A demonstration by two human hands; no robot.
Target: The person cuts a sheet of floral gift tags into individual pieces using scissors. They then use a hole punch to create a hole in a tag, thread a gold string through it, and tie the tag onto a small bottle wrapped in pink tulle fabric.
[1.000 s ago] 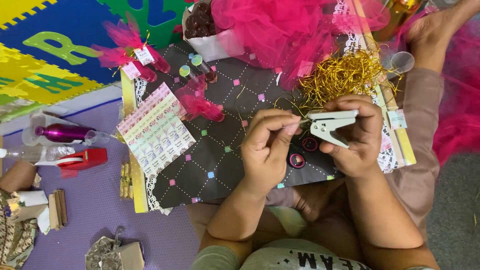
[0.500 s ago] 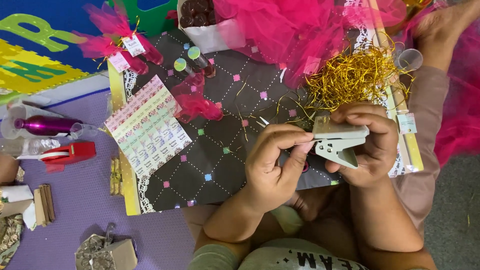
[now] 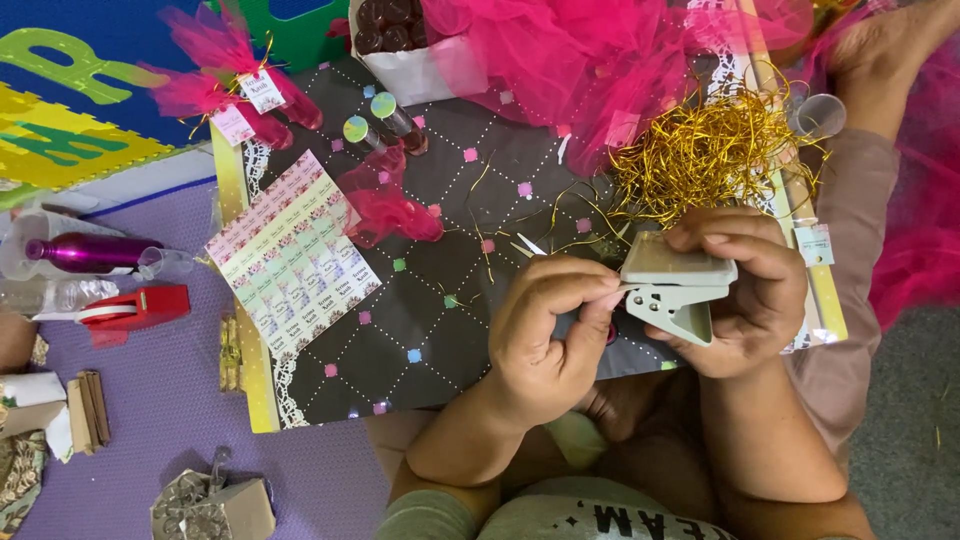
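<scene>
My right hand (image 3: 745,290) grips a small grey hole punch (image 3: 676,292) over the near edge of a dark dotted board (image 3: 440,260). My left hand (image 3: 550,335) pinches something small, hidden by the fingertips, at the punch's mouth. Both hands meet above the board, just below a tangle of gold wire strands (image 3: 705,150). A sheet of small printed labels (image 3: 295,255) lies on the board to the left of my left hand.
Pink tulle (image 3: 600,60) heaps at the top. Tulle bundles with tags (image 3: 240,95), two capped tubes (image 3: 385,125) and a white box of dark tubes (image 3: 400,45) lie nearby. A red tape dispenser (image 3: 135,308) and purple bottle (image 3: 85,252) sit left on a purple mat.
Both hands have risen a little toward the gold strands and stayed together at the punch. The punch has tilted so its flat top faces up.
</scene>
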